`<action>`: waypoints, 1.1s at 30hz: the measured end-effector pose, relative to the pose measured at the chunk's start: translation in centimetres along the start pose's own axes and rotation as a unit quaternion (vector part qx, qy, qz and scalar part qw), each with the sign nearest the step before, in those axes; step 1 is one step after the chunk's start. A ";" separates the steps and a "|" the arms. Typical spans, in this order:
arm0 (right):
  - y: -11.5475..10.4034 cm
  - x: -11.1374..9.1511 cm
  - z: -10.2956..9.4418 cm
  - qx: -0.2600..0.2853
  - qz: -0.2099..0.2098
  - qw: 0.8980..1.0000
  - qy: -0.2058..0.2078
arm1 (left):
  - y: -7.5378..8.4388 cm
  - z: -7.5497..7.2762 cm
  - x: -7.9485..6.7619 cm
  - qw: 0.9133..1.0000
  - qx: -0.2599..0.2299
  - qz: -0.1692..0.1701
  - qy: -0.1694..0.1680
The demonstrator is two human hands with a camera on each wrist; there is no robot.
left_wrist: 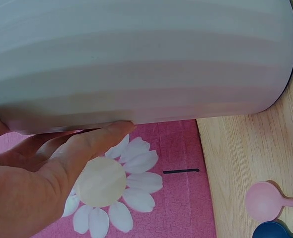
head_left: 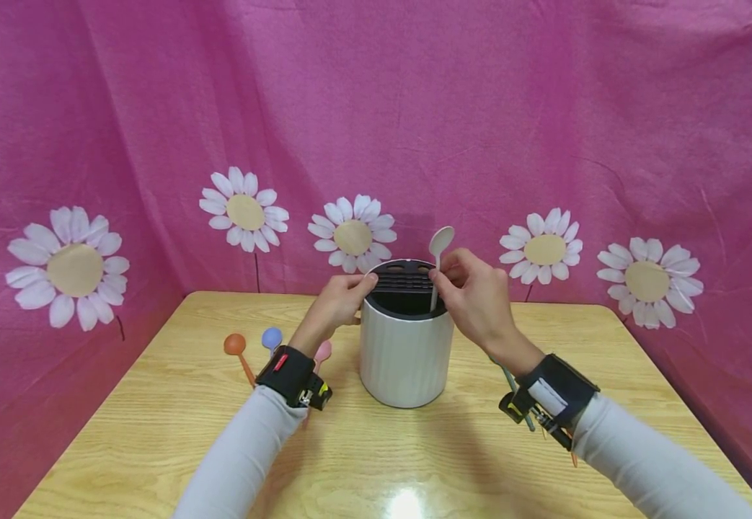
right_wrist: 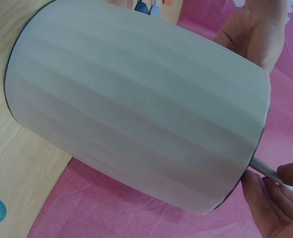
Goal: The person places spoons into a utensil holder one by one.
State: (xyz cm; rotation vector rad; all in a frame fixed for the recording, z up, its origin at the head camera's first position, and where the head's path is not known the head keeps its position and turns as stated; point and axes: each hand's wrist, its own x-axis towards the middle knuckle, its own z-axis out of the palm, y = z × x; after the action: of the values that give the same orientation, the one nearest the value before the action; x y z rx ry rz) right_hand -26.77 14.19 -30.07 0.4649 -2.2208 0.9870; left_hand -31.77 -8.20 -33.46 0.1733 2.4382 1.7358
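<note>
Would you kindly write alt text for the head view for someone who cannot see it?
A person's right hand pinches a white spoon, bowl up, partly inside a white container that the left hand grips. An orange spoon, blue spoon and pink spoon lie at left on a wooden table before a daisy-patterned pink cloth.

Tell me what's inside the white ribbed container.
The white spoon dips handle-first into the front opening of the container; a black slotted insert spans the back of its mouth. The front wall and dark interior hide the floor and anything deeper.
</note>
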 end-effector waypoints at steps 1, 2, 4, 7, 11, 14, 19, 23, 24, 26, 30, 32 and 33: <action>0.1 -0.1 0.1 0.000 0.003 1.000 -0.003 | 0.0 0.0 0.0 1.000 0.001 0.000 0.001; 0.1 -0.1 0.2 0.000 0.005 1.000 -0.006 | 0.0 0.0 0.0 1.000 0.002 0.000 0.000; 0.2 -0.2 0.3 0.002 0.007 1.000 -0.011 | 0.0 0.0 0.0 1.000 0.002 0.001 0.000; 0.2 -0.5 0.5 0.001 0.002 1.000 -0.018 | 0.1 0.0 0.0 1.000 -0.001 0.001 -0.003; 0.2 -0.8 0.8 -0.008 -0.008 0.999 -0.032 | 0.1 0.0 -0.2 1.000 -0.004 -0.001 -0.005; 0.2 -1.1 1.0 -0.013 -0.012 0.999 -0.039 | 0.1 0.0 -0.1 1.000 -0.001 0.001 -0.002; 0.3 -1.3 1.3 -0.020 -0.016 0.999 -0.041 | 0.0 0.1 -0.1 1.000 0.004 -0.005 0.000; 0.3 -1.2 1.3 -0.032 -0.019 0.998 -0.051 | 0.0 0.0 -0.1 1.000 0.003 -0.004 0.000; 0.3 -1.2 1.3 -0.035 -0.019 0.998 -0.055 | 0.0 0.0 -0.1 1.000 0.001 -0.001 0.000; 0.3 -1.2 1.3 -0.040 -0.020 0.997 -0.061 | 0.0 0.0 -0.1 1.000 -0.002 0.003 -0.001; 0.2 -1.2 1.3 -0.043 -0.018 0.996 -0.071 | 0.0 0.1 -0.1 1.000 -0.004 0.005 0.000; 0.2 -1.2 1.3 -0.045 -0.016 0.996 -0.073 | 0.0 0.1 -0.1 1.000 -0.004 0.003 0.000; 0.2 -1.2 1.3 -0.046 -0.016 0.996 -0.074 | -0.1 0.1 -0.1 1.000 -0.003 0.002 0.000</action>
State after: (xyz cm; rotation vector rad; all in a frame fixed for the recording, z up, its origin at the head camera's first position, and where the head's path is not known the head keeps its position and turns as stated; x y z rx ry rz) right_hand -26.56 13.42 -31.65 0.5440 -2.3713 0.8543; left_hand -31.70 -8.15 -33.54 0.1785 2.4347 1.7450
